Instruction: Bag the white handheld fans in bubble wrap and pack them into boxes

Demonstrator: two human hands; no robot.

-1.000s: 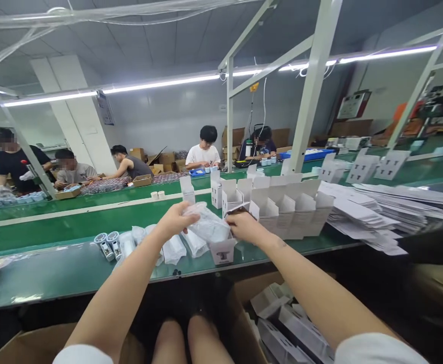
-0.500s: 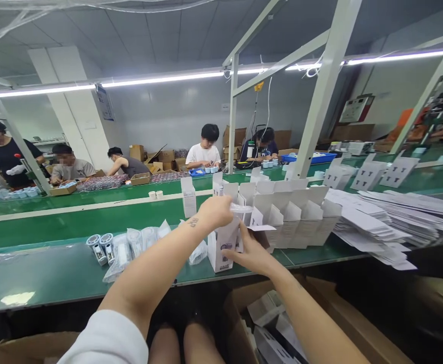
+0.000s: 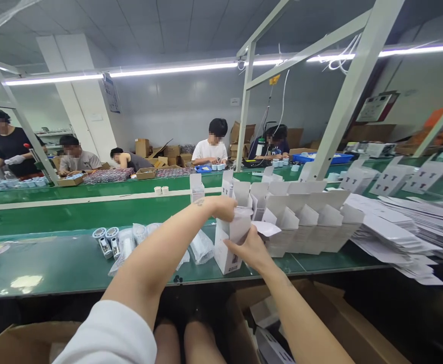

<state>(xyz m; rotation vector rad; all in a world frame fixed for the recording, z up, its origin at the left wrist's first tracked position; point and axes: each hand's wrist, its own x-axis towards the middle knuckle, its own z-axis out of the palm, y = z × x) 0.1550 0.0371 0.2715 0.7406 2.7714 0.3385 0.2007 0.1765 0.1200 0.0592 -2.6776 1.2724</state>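
Observation:
A white carton point(image 3: 227, 255) with a printed front stands upright at the bench's near edge, its top open. My right hand point(image 3: 252, 248) grips its right side, thumb across the front and fingers behind. Over the open top, my left hand point(image 3: 224, 207) is closed on a clear plastic bag point(image 3: 243, 213) that sits in the mouth of the carton; the bag's contents are hidden. A white flap point(image 3: 267, 229) sticks out to the right. Left of the carton lie several plastic-wrapped items point(image 3: 202, 246), partly behind my left forearm, and two unwrapped light-blue devices point(image 3: 105, 241).
Open white cartons point(image 3: 301, 227) stand in rows to the right, beside stacks of flat cartons point(image 3: 399, 227). A green conveyor belt point(image 3: 73, 217) runs beyond the bench. Below the edge is a cardboard box point(image 3: 320, 303) holding cartons. Several co-workers sit across the line.
The view has turned slightly left, so the scene sits further right. My left hand has stayed at the carton's top; my right hand has slid slightly up its side, and the flap is more spread out.

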